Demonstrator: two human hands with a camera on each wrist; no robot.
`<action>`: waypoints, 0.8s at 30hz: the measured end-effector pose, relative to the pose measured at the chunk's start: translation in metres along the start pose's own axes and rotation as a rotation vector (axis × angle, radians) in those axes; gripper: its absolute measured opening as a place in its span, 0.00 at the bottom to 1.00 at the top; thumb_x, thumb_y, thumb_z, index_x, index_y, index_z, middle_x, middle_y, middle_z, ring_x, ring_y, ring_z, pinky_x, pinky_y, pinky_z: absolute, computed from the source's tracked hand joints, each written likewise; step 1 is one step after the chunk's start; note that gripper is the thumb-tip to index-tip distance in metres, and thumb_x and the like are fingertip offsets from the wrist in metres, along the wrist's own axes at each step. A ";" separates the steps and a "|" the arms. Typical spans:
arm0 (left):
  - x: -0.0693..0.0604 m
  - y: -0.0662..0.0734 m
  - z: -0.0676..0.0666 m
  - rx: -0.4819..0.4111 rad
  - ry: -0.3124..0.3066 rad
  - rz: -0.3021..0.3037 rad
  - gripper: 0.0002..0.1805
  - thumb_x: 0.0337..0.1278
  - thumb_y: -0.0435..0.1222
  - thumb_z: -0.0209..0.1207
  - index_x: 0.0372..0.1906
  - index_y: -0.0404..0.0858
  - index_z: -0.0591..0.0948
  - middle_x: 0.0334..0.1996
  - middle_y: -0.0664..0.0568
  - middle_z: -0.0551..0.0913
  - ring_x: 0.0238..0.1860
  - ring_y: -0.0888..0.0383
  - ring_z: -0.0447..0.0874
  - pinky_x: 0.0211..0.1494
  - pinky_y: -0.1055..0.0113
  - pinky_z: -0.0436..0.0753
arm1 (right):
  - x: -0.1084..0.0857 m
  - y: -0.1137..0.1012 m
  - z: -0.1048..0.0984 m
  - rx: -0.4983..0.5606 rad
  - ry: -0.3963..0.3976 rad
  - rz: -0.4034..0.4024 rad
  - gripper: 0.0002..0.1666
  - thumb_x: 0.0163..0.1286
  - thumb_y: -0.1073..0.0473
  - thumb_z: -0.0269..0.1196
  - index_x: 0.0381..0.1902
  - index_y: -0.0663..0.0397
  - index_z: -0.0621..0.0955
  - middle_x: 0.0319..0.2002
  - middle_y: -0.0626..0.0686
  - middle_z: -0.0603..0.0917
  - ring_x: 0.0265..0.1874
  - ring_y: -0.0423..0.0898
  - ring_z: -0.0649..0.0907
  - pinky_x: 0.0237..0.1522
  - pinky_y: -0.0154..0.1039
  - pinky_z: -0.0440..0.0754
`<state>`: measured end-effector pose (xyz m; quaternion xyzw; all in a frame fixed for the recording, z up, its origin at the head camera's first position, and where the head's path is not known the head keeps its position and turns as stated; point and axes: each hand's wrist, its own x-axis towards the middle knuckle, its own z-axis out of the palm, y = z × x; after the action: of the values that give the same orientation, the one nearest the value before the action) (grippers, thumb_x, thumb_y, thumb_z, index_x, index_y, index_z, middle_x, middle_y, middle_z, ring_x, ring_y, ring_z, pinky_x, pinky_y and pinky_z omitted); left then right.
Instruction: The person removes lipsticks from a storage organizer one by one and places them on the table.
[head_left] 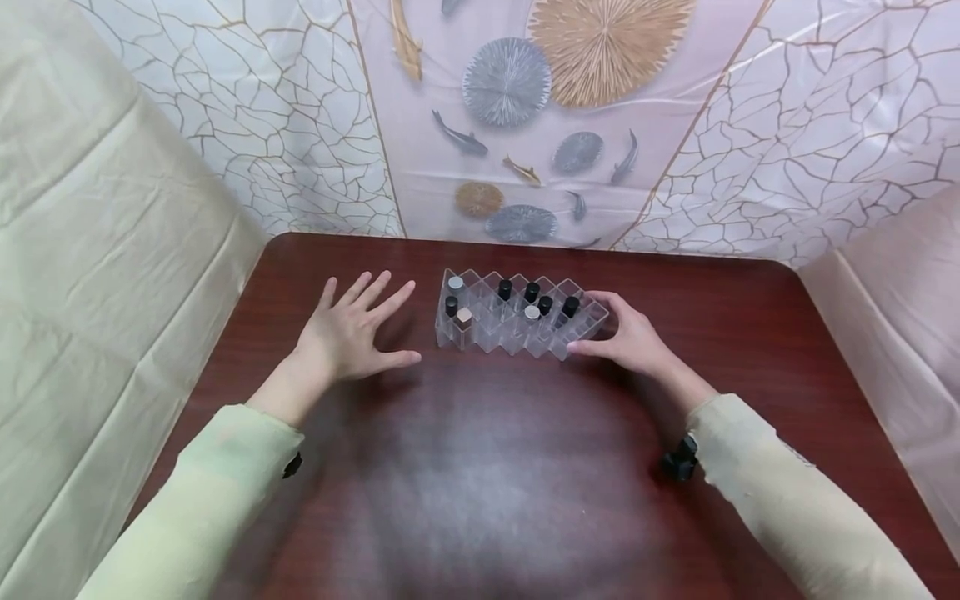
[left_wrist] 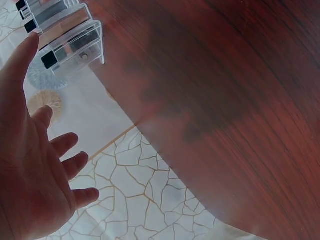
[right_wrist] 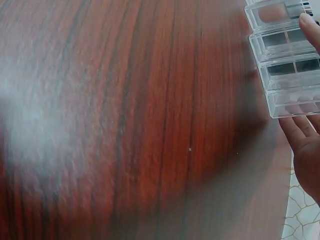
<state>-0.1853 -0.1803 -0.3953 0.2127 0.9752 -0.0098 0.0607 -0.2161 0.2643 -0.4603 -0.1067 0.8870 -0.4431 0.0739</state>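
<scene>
A clear plastic organizer [head_left: 491, 321] with zigzag compartments holds several small tubes with black, silver and beige caps. My right hand [head_left: 633, 337] grips its right end, the thumb at the front corner and fingers behind. In the right wrist view, fingers of my right hand [right_wrist: 305, 150] show through the clear end of the organizer [right_wrist: 287, 90]. My left hand [head_left: 348, 329] is spread, left of the organizer and apart from it. In the left wrist view, the thumb of my left hand [left_wrist: 35, 165] overlaps the edge of the organizer [left_wrist: 75, 35].
The dark red-brown table [head_left: 465, 500] has rounded far corners. Behind it hangs a patterned cloth [head_left: 300, 125] with gold lines, fish and round shapes. Beige fabric [head_left: 90, 250] stands along the left side, with more on the right. A black object [head_left: 681, 458] is by the right sleeve.
</scene>
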 end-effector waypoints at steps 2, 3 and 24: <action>0.001 0.000 -0.001 -0.003 -0.001 0.002 0.58 0.63 0.75 0.53 0.89 0.56 0.46 0.88 0.43 0.48 0.86 0.40 0.46 0.82 0.27 0.43 | -0.001 0.000 0.001 0.015 0.005 0.005 0.56 0.58 0.52 0.84 0.78 0.54 0.68 0.71 0.60 0.76 0.67 0.63 0.81 0.69 0.60 0.79; 0.002 0.000 -0.001 -0.002 -0.001 0.002 0.58 0.63 0.76 0.53 0.89 0.56 0.46 0.88 0.43 0.48 0.86 0.40 0.46 0.82 0.27 0.44 | -0.001 0.000 0.001 0.020 0.008 0.009 0.56 0.58 0.52 0.84 0.78 0.54 0.68 0.71 0.60 0.76 0.68 0.63 0.81 0.69 0.60 0.78; 0.009 0.006 -0.007 -0.075 -0.003 -0.034 0.57 0.62 0.75 0.54 0.89 0.58 0.47 0.87 0.43 0.49 0.86 0.40 0.46 0.82 0.28 0.43 | -0.002 -0.001 0.004 -0.056 0.011 0.037 0.55 0.60 0.51 0.82 0.79 0.55 0.67 0.72 0.61 0.76 0.66 0.61 0.82 0.68 0.57 0.79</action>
<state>-0.1914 -0.1706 -0.3891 0.1935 0.9783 0.0255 0.0700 -0.2135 0.2612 -0.4613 -0.0897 0.9013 -0.4173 0.0741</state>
